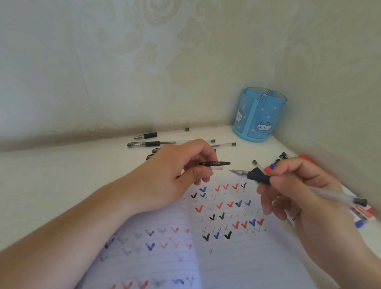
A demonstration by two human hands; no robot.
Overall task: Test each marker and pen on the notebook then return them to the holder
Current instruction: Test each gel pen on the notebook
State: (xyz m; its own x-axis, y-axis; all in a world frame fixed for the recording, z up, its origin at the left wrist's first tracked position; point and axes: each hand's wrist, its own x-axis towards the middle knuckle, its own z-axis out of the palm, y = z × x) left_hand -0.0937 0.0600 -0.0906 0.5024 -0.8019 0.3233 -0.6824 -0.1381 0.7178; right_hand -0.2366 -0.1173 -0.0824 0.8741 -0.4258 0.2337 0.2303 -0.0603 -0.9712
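So from the head camera, looking down at the white desk (47,179) in the corner: the right hand (305,197), at centre right of the frame, is pinching a clear-barrelled gel pen with a black rubber grip (295,185), tip bare and pointing left. The left hand (178,175), mid-frame, has its fingers curled round the pen's black-and-clear cap (215,164), held just beside the tip, not touching it. Both hover above the open lined notebook (243,272), which fills the lower middle and is covered in red, blue and black tick marks.

Upper right of centre, against the patterned beige wallpaper (146,51), stands the round blue plastic pen holder with cat pictures (259,117), split into compartments; I can't see anything poking out of it. Left of it, behind the left hand, several capped clear gel pens (162,145) lie loose on the desk. At the right edge, under and behind the right hand, there's a bunch of red and blue markers (360,212), partly hidden and blurry.
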